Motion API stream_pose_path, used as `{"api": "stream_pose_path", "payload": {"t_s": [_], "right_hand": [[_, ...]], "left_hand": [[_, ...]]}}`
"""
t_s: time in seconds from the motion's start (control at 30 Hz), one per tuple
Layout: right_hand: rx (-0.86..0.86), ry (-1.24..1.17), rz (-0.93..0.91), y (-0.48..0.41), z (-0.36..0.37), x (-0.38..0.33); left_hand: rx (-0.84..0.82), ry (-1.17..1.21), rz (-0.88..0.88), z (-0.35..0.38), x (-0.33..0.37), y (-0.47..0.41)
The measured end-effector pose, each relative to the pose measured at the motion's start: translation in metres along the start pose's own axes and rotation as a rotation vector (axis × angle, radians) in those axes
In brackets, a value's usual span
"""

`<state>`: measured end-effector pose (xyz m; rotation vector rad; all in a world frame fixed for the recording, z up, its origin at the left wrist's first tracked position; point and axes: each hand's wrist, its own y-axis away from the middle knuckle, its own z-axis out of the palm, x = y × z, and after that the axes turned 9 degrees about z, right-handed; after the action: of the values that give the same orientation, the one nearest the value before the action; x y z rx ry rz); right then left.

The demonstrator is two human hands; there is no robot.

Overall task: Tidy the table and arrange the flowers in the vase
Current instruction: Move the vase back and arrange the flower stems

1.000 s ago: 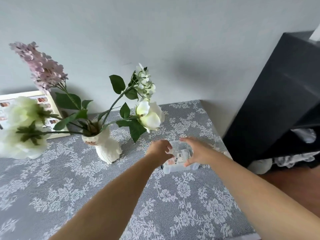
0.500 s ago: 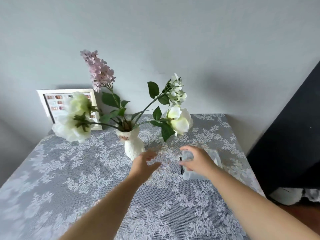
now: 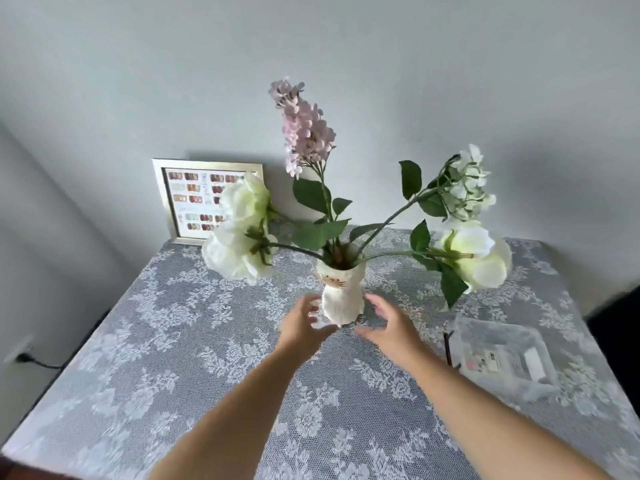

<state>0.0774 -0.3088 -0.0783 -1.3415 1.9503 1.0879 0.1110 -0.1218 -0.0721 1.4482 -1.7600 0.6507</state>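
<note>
A small white cat-shaped vase (image 3: 341,292) stands near the middle of the lace-covered table (image 3: 173,358). It holds a pink lilac spray (image 3: 304,126), white blooms on the left (image 3: 239,230), a white rose on the right (image 3: 478,254) and a pale hydrangea (image 3: 467,185). My left hand (image 3: 303,323) is open just left of the vase's base. My right hand (image 3: 388,323) is open just right of it. Neither hand clearly touches the vase.
A clear plastic tray (image 3: 502,358) with small items lies at the right of the table, a thin dark stick at its left edge. A framed colour chart (image 3: 197,199) leans on the wall behind. A wall socket with a cable (image 3: 24,356) is low left.
My right hand has let go of the clear tray and both hands have moved left to either side of the vase. The view has swung left.
</note>
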Motion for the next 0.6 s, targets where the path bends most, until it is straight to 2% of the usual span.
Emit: {"api": "stream_pose_path", "payload": {"t_s": [0.23,0.4,0.6], "right_hand": [[0.061,-0.059,0.066,-0.026,0.022,-0.008],[0.073,-0.143,0.096,-0.036,0.033,-0.009],[0.087,-0.185,0.099,-0.043,0.035,-0.005]], "left_hand": [[-0.104,0.058,0.017,0.003,-0.018,-0.033],[-0.191,0.290,0.015,0.000,-0.028,-0.049],[-0.185,0.379,-0.069,0.004,-0.037,-0.057]]}}
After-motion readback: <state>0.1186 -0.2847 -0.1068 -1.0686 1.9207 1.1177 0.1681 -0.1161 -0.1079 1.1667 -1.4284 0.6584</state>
